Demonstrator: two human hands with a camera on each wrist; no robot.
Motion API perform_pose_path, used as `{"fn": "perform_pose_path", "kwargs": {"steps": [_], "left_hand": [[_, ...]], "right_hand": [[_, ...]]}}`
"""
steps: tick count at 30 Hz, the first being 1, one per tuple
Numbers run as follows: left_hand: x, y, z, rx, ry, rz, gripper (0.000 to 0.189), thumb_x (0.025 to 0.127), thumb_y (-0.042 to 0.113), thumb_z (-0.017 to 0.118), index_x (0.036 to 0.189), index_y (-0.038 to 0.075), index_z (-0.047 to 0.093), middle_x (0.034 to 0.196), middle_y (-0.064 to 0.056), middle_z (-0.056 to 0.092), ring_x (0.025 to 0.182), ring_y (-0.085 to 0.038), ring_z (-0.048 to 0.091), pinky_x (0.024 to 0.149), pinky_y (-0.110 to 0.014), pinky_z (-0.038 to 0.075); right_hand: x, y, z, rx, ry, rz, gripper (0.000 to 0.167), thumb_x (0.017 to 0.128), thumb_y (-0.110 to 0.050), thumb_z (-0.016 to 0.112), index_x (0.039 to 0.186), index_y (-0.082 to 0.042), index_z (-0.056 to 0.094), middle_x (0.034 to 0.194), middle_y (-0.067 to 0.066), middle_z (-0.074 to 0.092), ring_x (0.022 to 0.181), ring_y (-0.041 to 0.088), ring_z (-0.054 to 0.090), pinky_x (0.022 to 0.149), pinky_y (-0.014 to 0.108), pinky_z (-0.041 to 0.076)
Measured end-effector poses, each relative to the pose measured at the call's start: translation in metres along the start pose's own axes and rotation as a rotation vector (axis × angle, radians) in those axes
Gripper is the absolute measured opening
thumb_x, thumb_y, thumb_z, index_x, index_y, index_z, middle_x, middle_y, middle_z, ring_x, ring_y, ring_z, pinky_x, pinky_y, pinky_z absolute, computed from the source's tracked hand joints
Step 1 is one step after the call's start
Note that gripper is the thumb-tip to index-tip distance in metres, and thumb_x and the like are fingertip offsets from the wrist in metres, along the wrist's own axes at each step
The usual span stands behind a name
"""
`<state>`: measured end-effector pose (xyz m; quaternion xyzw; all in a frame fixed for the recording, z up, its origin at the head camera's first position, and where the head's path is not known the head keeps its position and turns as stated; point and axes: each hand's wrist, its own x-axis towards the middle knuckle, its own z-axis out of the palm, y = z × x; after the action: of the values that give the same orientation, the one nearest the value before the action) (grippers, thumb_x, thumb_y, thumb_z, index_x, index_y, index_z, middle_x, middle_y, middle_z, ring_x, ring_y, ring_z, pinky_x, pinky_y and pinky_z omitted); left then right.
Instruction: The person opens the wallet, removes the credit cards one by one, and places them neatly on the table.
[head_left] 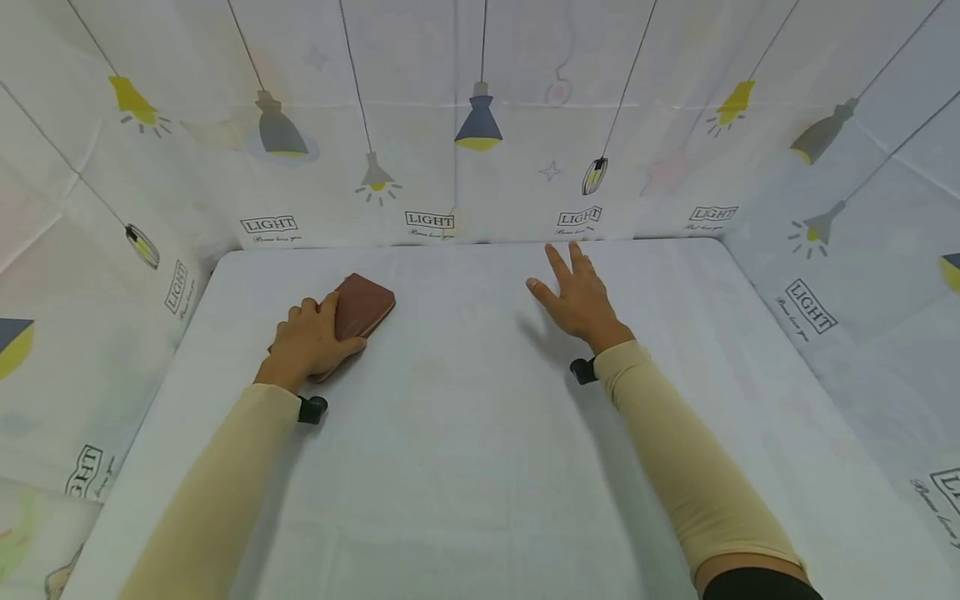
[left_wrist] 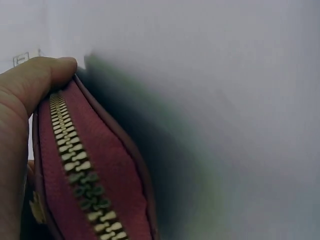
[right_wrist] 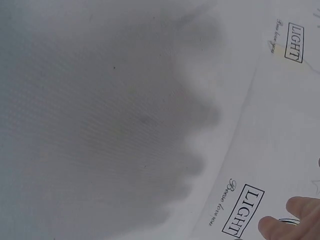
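On the left side of the table, my left hand [head_left: 306,340] grips a reddish-brown zip wallet [head_left: 365,305], thumb along its near edge and fingers over its top. Seen from the left wrist, the wallet [left_wrist: 112,150] shows its zipped side, with brass-coloured zipper teeth [left_wrist: 70,145] closed between maroon edges. Part of the wallet is hidden under the hand. Toward the back, right of centre, my right hand [head_left: 576,302] hovers with fingers spread, holding nothing and casting a shadow below. Only its fingertips [right_wrist: 275,227] enter the lower right corner of the right wrist view.
A white-covered table [head_left: 450,442] lies under both hands. Pale sheeting printed with hanging lamps [head_left: 480,121] and "LIGHT" labels [head_left: 430,220] stands along the back and both sides. Each wrist carries a small black device [head_left: 583,371] below the beige sleeve [head_left: 675,450].
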<state>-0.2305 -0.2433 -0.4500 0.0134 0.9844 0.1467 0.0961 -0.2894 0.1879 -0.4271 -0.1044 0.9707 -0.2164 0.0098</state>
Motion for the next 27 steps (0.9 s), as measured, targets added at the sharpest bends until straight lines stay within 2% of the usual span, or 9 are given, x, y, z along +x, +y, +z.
{"fn": "perform_pose_path", "kwargs": {"steps": [9,17,27], "left_hand": [[-0.001,0.021,0.008,0.024,-0.03,0.043,0.102,0.093,0.061,0.064,0.166,0.008,0.017,0.149,-0.03,0.036,0.129,-0.047,0.039,0.102,-0.069,0.04],[-0.001,0.037,0.013,0.048,-0.018,0.103,0.103,0.091,0.063,0.065,0.166,0.008,0.02,0.152,-0.029,0.037,0.131,-0.045,0.04,0.104,-0.067,0.04],[-0.004,0.059,0.017,0.055,-0.009,0.18,0.102,0.09,0.064,0.067,0.166,0.013,0.023,0.14,-0.022,0.045,0.121,-0.037,0.045,0.101,-0.06,0.045]], "right_hand": [[0.0,0.0,0.006,0.011,0.002,-0.018,0.085,0.103,-0.071,0.036,0.17,-0.024,0.013,0.175,0.018,-0.003,0.158,0.048,0.006,0.123,0.068,0.016],[-0.003,-0.003,0.009,0.024,-0.005,-0.03,0.083,0.104,-0.068,0.04,0.17,-0.025,0.014,0.175,0.018,-0.002,0.158,0.048,0.009,0.122,0.068,0.021],[-0.007,-0.01,0.011,0.042,-0.041,-0.046,0.08,0.105,-0.061,0.046,0.169,-0.026,0.014,0.175,0.016,0.003,0.156,0.049,0.018,0.119,0.07,0.025]]}}
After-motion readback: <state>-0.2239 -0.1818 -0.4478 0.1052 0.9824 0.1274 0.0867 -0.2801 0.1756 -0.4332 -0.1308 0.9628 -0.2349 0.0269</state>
